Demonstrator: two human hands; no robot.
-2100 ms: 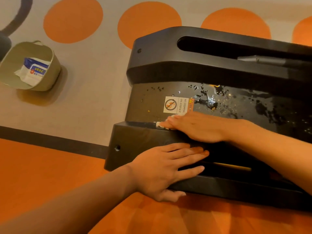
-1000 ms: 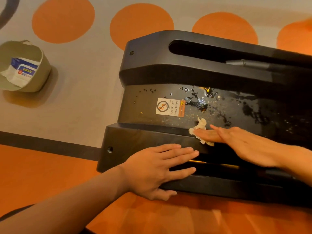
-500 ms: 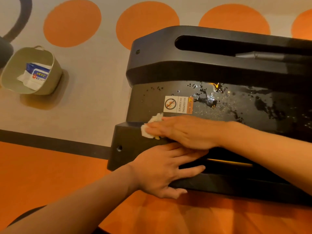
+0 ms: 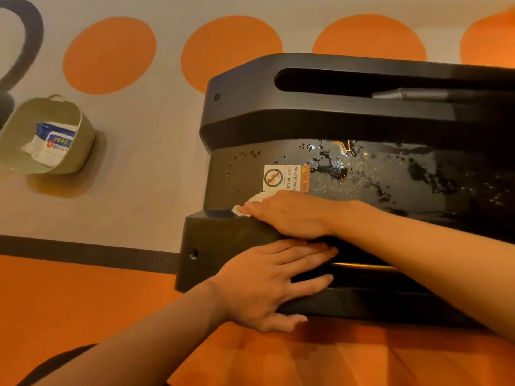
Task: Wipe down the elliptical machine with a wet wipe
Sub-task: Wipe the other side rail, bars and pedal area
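Right grip (image 4: 289,215) presses wet wipe (image 4: 255,198) onto elliptical machine (image 4: 223,240).

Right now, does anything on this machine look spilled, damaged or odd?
Yes. Dark, wet-looking splotches and specks spread across the middle panel of the elliptical machine, right of the warning sticker. Whether spill or worn finish, I cannot tell. The right hand presses the wet wipe below the sticker, clear of them.

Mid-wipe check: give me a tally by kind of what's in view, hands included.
hands: 2 (left hand, right hand)
wet wipe: 1
elliptical machine: 1
warning sticker: 1
basket: 1
wipe pack: 1
total: 7
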